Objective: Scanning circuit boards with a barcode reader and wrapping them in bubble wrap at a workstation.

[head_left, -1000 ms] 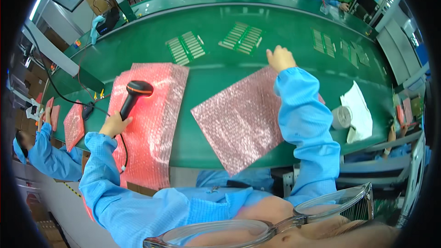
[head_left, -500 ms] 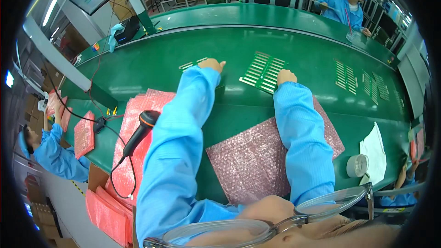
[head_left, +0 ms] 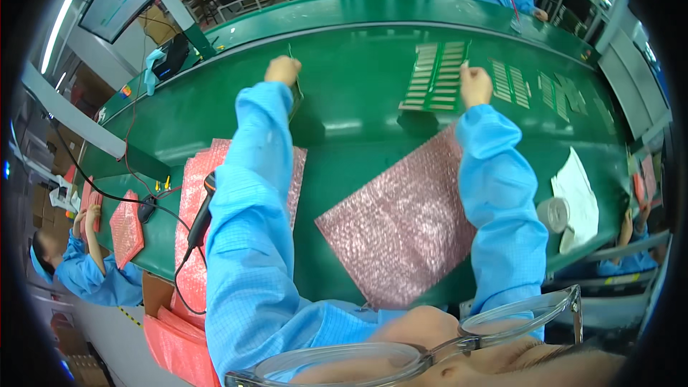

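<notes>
No words or numbers can be read. Faint marks on the pale monitor [head_left: 117, 1] at the upper left of the frame are too small and blurred to make out. Wordless yellow-and-black striped floor tape [head_left: 130, 317] shows at the lower left.

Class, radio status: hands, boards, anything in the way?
Left fingers gripping green board, nearly edge-on. Right fingers gripping second green board by its right edge. Black scanner partly hidden behind left sleeve.

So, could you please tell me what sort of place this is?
Probably an electronics factory or workshop, judging by the green circuit boards, the pink bubble wrap and the handheld scanner in view.
</notes>
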A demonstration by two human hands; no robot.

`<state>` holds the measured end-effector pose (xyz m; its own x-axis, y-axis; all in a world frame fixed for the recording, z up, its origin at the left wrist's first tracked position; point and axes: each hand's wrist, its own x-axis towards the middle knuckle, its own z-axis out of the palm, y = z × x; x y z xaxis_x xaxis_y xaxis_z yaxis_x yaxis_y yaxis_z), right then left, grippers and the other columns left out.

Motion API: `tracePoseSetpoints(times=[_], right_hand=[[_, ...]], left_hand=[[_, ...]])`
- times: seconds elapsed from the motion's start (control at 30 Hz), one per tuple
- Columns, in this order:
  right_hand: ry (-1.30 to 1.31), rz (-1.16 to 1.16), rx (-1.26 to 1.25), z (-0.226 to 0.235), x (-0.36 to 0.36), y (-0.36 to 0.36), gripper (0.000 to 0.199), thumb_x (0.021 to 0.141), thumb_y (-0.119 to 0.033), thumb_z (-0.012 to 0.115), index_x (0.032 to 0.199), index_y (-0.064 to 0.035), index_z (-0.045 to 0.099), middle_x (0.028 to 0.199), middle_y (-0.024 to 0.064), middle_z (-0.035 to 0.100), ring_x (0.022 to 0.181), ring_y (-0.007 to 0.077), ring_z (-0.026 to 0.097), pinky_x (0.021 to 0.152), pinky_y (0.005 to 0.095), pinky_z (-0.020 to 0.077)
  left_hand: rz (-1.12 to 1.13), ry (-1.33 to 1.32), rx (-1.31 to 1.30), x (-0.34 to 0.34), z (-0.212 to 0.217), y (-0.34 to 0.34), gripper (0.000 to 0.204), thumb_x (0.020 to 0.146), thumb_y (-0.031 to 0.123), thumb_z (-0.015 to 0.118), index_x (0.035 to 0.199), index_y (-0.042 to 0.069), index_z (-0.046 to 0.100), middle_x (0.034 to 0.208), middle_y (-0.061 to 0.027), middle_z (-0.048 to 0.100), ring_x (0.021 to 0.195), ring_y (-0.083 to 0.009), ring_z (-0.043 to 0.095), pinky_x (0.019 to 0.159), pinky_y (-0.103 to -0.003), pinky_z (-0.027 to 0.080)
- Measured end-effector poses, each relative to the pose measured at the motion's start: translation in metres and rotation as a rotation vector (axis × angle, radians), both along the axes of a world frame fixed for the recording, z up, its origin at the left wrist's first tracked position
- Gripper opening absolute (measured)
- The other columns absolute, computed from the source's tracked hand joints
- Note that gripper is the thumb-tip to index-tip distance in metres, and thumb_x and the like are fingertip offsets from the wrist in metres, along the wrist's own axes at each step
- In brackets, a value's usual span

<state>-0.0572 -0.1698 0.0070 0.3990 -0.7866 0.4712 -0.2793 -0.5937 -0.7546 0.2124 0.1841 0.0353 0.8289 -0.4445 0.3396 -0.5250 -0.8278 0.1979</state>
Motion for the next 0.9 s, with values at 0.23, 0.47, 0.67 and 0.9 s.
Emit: tracePoseSetpoints(times=[0.23, 0.47, 0.67, 0.9], right_hand=[[-0.139, 0.089, 0.47, 0.013, -0.174, 0.007, 0.028, 0.086, -0.029, 0.058, 0.094, -0.0021, 0.059, 0.078, 0.0061, 0.061, 0.072, 0.0133, 0.055, 0.066, 0.0287, 0.0447], [0.351, -0.252, -0.129, -0.044, -0.235, 0.021, 0.036, 0.077, -0.027, 0.064, 0.102, -0.0017, 0.057, 0.1, 0.0214, 0.056, 0.093, 0.0358, 0.053, 0.081, 0.0433, 0.043], [0.014, 0.921, -0.023, 0.025, -0.282, 0.203, 0.086, 0.071, -0.023, 0.074, 0.137, -0.0022, 0.023, 0.141, 0.0221, 0.025, 0.131, 0.0329, 0.027, 0.105, 0.0392, 0.0239], [-0.569, -0.058, 0.369, -0.004, -0.324, 0.218, 0.023, 0.087, -0.009, 0.056, 0.107, 0.0016, 0.051, 0.101, 0.0081, 0.06, 0.088, 0.0132, 0.056, 0.079, 0.0252, 0.0429]], left_hand=[[-0.392, 0.594, -0.769, -0.156, 0.107, -0.007, 0.034, 0.091, 0.033, 0.047, 0.085, 0.003, 0.062, 0.062, -0.0007, 0.056, 0.049, -0.0063, 0.048, 0.044, -0.02, 0.037], [-0.625, 0.923, -0.803, -0.27, 0.099, -0.049, 0.03, 0.089, 0.029, 0.051, 0.081, 0.002, 0.061, 0.06, -0.0016, 0.055, 0.047, -0.008, 0.048, 0.044, -0.022, 0.038], [-0.605, 1.12, -0.742, -0.367, 0.079, -0.067, 0.034, 0.092, 0.029, 0.046, 0.073, 0.0, 0.051, 0.062, -0.0076, 0.053, 0.05, -0.0164, 0.056, 0.046, -0.028, 0.049], [-1.125, 0.352, -0.401, -0.47, 0.027, -0.033, 0.028, 0.086, 0.028, 0.056, 0.087, 0.001, 0.05, 0.063, -0.0125, 0.054, 0.058, -0.0273, 0.058, 0.053, -0.035, 0.047]])
